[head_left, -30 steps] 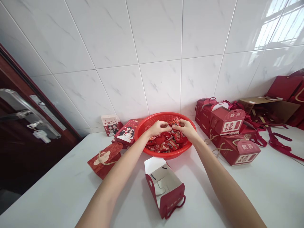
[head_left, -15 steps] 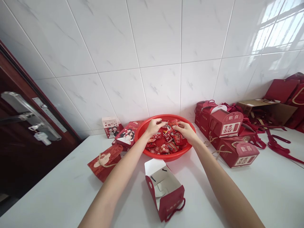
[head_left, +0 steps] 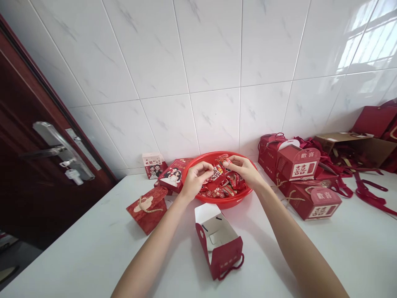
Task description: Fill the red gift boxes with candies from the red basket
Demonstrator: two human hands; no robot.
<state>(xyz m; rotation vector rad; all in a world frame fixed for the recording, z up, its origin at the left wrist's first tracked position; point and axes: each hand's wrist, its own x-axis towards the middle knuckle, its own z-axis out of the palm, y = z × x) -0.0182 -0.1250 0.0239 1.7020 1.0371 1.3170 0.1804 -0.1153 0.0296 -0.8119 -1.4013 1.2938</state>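
Note:
A red plastic basket (head_left: pixel 229 200) against the wall holds several red wrapped candies (head_left: pixel 218 192). My left hand (head_left: pixel 197 178) is over the basket's left side, its fingers pinched together; what they hold, if anything, is hidden. Red and white candy packets show right beside those fingertips. At the basket's right side, my right hand (head_left: pixel 243 169) pinches a small red wrapped candy (head_left: pixel 228 161) between thumb and fingers. In front of the basket stands an open dark red gift box (head_left: pixel 228 254), its white inside showing and a cord handle hanging at its near end.
Left of the basket are a red bag with a rope handle (head_left: pixel 149 209), a flat printed box (head_left: pixel 173 174) and a small box (head_left: pixel 153 165). Stacked red gift boxes (head_left: pixel 319 203), ribbons (head_left: pixel 369 192) and a cardboard box (head_left: pixel 378 151) lie right. A door handle (head_left: pixel 46 152) is far left.
Both hands have lifted a little from among the candies and drawn closer together. A small candy now shows in my right fingertips. The whole view has shifted slightly.

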